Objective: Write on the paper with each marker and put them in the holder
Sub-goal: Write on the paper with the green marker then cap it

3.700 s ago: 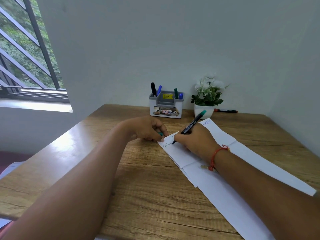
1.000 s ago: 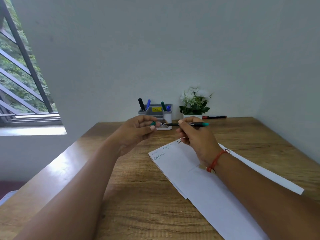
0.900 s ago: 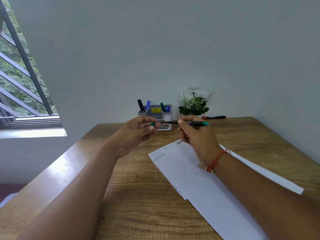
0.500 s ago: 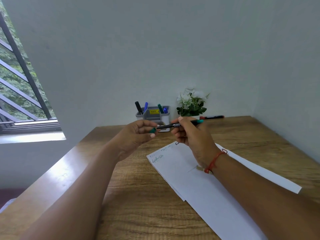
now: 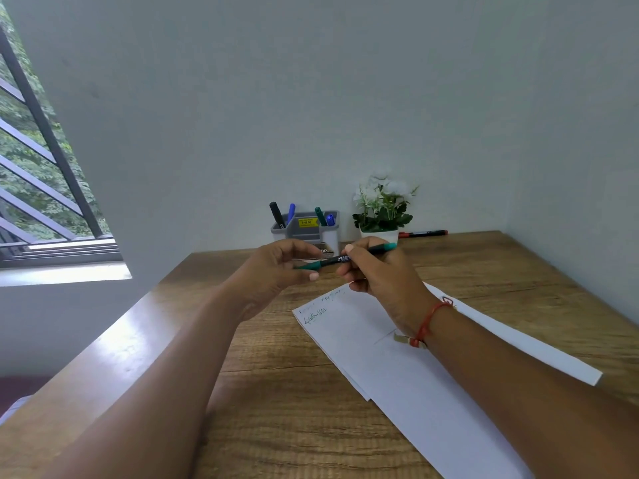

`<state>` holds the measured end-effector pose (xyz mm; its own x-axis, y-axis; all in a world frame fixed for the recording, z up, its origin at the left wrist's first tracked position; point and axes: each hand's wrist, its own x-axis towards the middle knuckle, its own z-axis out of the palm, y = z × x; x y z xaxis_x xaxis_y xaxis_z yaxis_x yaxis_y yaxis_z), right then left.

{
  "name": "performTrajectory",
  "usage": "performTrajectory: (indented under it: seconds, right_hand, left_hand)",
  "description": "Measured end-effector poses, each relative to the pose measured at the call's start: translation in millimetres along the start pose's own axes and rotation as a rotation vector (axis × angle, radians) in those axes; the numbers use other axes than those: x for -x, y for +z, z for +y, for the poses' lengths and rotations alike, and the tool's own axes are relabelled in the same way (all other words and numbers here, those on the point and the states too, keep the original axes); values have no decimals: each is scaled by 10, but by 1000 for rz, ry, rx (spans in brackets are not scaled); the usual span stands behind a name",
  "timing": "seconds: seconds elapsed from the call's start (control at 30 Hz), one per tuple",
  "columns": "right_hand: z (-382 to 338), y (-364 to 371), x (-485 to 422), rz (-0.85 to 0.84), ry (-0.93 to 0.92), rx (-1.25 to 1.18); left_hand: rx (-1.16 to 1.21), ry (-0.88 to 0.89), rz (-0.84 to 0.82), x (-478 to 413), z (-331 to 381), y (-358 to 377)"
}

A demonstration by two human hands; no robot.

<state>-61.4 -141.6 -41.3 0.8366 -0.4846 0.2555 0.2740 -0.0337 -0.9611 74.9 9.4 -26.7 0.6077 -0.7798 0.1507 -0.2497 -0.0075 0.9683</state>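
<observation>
My right hand (image 5: pixel 378 271) holds a black marker with green ends (image 5: pixel 340 259) level above the table. My left hand (image 5: pixel 276 267) pinches the green cap (image 5: pixel 308 266), which sits on the marker's left tip. The white paper (image 5: pixel 363 326) lies under my right wrist, with short lines of writing at its far left corner. The grey holder (image 5: pixel 307 229) stands at the back by the wall with several markers upright in it. A red marker (image 5: pixel 423 233) lies on the table behind the plant.
A small white pot with a green plant and white flowers (image 5: pixel 382 212) stands right of the holder. The wooden table (image 5: pixel 276 392) meets walls at the back and right. A barred window (image 5: pixel 38 188) is at the left.
My right hand lifted the green marker off the paper and turned it level. My left hand brought the cap to its tip; half a second ago cap and tip were just apart, now they are joined.
</observation>
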Motion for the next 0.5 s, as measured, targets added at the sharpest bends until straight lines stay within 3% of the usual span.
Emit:
performTrajectory:
  seconds: [0.23,0.5]
  right_hand:
    - [-11,-36,14,-26,20,-21]
    - [-48,-16,-3,-11,81,-112]
  left_hand:
    - [-96,-11,60,-15,-11,20]
    - [-40,80,157,-28,48,129]
